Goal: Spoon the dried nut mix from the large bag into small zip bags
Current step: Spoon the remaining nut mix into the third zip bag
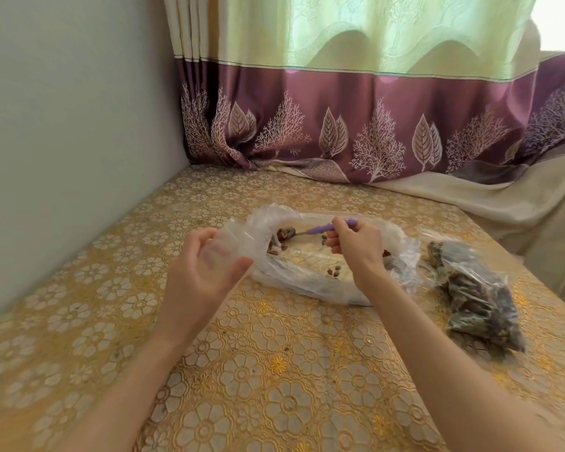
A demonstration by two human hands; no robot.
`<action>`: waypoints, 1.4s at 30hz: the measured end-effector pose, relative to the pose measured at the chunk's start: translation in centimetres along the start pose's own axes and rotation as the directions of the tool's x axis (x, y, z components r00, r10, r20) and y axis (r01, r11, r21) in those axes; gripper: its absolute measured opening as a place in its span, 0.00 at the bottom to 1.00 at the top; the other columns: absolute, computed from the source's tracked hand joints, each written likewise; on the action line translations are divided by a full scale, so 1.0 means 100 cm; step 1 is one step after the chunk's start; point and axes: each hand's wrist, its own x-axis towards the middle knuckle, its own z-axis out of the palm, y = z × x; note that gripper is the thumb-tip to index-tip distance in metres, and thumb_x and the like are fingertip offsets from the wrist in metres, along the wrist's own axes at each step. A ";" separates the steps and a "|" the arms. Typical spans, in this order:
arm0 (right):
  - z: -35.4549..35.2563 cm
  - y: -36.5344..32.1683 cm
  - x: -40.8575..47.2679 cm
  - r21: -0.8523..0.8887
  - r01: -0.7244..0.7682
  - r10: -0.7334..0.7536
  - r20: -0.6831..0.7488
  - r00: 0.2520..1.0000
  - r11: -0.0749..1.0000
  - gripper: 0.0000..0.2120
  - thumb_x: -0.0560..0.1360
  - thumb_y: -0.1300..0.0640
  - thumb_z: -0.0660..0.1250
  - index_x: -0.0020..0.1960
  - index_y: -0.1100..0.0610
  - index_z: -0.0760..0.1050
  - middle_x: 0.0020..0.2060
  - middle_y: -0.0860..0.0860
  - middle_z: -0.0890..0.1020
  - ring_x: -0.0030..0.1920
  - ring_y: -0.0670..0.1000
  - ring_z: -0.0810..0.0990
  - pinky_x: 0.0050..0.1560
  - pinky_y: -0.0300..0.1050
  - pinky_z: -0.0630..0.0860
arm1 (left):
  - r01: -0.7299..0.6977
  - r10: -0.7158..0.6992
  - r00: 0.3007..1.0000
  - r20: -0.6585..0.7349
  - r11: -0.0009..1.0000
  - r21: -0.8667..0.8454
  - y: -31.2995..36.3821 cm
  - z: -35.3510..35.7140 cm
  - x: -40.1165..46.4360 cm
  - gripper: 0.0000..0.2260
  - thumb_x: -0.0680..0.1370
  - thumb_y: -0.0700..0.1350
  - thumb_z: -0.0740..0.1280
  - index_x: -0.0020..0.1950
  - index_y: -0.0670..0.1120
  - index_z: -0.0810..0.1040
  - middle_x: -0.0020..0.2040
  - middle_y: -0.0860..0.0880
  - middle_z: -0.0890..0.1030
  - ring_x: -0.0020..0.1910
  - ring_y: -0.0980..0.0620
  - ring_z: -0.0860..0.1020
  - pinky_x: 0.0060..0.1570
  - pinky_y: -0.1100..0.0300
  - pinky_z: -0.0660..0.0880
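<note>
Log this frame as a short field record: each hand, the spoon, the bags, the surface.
left hand: left hand grips the edge of a small clear plastic zip bag, holding it open
right hand: right hand pinches the purple-handled metal spoon
spoon: bowl carries a few nuts, at the small bag's mouth
large bag: large clear plastic bag lies open on the table, few dark nuts left inside
filled bags: clear bags of dark nut mix lie right of it
surface: yellow floral tablecloth
</note>
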 end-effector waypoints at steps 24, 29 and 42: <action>-0.030 -0.008 -0.006 0.502 -0.350 0.372 0.058 0.926 0.791 0.11 0.79 0.66 0.58 0.40 0.64 0.73 0.24 0.53 0.79 0.28 0.47 0.76 0.26 0.34 0.74 | 0.002 -0.003 1.000 0.020 0.999 0.038 -0.003 0.004 0.002 0.32 0.63 0.73 0.64 0.56 0.53 0.68 0.48 0.58 0.76 0.41 0.66 0.77 0.31 0.74 0.73; -0.037 -0.021 -0.013 0.535 -0.266 0.263 0.083 0.961 0.802 0.11 0.80 0.63 0.59 0.40 0.64 0.75 0.27 0.53 0.78 0.26 0.45 0.75 0.27 0.35 0.72 | 0.011 -0.014 0.999 0.029 0.996 0.090 -0.006 0.005 0.003 0.32 0.63 0.73 0.64 0.57 0.53 0.68 0.50 0.60 0.75 0.44 0.71 0.75 0.35 0.77 0.71; -0.019 -0.065 -0.051 0.377 0.069 -0.238 0.423 0.875 0.924 0.09 0.79 0.62 0.59 0.46 0.65 0.76 0.31 0.49 0.83 0.31 0.46 0.73 0.29 0.34 0.70 | 0.195 -0.200 0.978 -0.058 0.977 -0.088 -0.007 -0.001 0.008 0.43 0.54 0.78 0.63 0.61 0.53 0.70 0.50 0.60 0.78 0.44 0.67 0.78 0.35 0.70 0.73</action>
